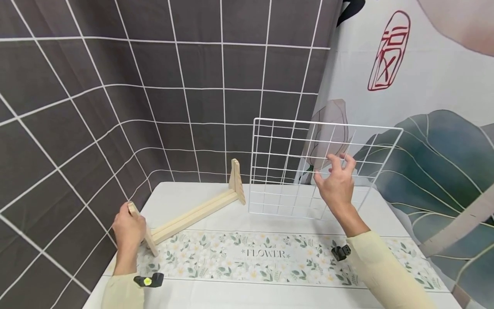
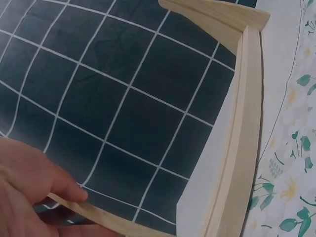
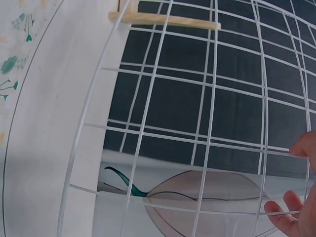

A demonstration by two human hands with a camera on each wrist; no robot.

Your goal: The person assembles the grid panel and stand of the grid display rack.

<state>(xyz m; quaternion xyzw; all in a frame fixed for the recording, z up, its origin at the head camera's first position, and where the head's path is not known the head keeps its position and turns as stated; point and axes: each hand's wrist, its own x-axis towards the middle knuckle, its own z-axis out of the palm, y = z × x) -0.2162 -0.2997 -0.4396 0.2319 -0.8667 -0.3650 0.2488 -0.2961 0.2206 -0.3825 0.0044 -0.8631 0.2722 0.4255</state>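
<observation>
A pale wooden stand (image 1: 194, 216) lies on the table at the left, its long rail joining two pointed end pieces. My left hand (image 1: 129, 227) grips the near end piece. In the left wrist view, thumb and fingers of the left hand (image 2: 29, 190) pinch that piece, and the rail (image 2: 239, 133) runs away from it. At the right, a white wire grid panel (image 1: 328, 123) is held nearly upright. My right hand (image 1: 337, 186) holds its wires near the middle right. The right wrist view shows the right hand's fingers (image 3: 284, 219) curled at the grid wires.
A white table (image 1: 185, 296) carries a floral strip (image 1: 266, 262) printed "FLOWER". Behind hangs a dark cloth (image 1: 197, 64) with white lines. A white cloth (image 1: 355, 64) with large leaf prints hangs at the right. The stand's far end piece (image 1: 236, 184) is close to the panel's left edge.
</observation>
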